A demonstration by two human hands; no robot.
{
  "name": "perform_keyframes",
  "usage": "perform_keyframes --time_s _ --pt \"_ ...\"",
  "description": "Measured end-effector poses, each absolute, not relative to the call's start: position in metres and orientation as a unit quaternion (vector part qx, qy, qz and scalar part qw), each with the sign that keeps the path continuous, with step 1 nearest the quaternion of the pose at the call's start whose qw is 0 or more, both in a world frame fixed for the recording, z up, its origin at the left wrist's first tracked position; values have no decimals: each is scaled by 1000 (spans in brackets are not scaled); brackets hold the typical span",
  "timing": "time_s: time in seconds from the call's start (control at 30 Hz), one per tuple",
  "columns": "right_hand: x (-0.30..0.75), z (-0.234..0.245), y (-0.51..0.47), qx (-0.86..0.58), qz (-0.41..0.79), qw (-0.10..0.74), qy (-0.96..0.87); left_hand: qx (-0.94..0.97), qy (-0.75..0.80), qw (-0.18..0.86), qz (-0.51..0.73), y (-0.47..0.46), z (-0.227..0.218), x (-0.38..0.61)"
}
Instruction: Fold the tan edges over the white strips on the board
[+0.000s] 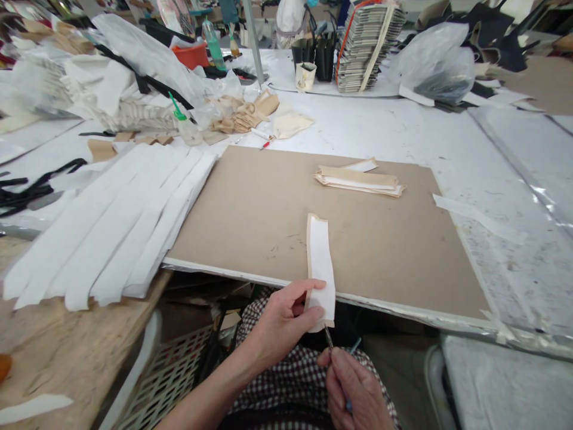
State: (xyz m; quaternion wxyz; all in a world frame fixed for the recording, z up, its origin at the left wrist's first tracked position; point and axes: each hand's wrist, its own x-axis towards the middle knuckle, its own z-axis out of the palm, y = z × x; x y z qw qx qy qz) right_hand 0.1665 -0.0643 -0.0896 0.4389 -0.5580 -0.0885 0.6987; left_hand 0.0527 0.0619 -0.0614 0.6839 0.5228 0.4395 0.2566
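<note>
Left hand [286,319]: grip closed on lower end of tan-edged white strip [320,263], long axis running forward across fibreboard [250,221] edge. Right hand [356,388], farther off: grip closed on slim metal-tipped tool [329,337], tip apparently just below strip.

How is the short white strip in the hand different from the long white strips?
The short strip is in the left hand; the long strips lie overlapping on the table. The short strip has a tan edge; the long strips look plain white. Both are narrow and white.
</note>
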Motion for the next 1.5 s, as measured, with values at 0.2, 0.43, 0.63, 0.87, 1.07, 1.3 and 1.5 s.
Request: perform_keyframes --time_s 0.2,0.43,0.63,0.87,1.07,1.3,1.5 --pt "166 -86 -63 -554 706 436 -68 547 439 668 249 62 -62 54" --pt "167 -86 -62 -538 714 445 -51 523 446 681 251 61 -60 55" --pt "168 -85 -61 -530 719 447 -54 516 445 685 257 62 -61 55" --pt "168 -88 -62 -531 720 443 -54 515 444 689 252 61 -62 54" --pt "168 -88 -63 -525 722 447 -53 543 453 661 251 61 -63 55" --pt "167 -90 -63 -535 717 443 -60 558 448 655 243 60 -62 54" --pt "168 -90 -63 -528 718 450 -50 556 443 662 237 59 -63 55"
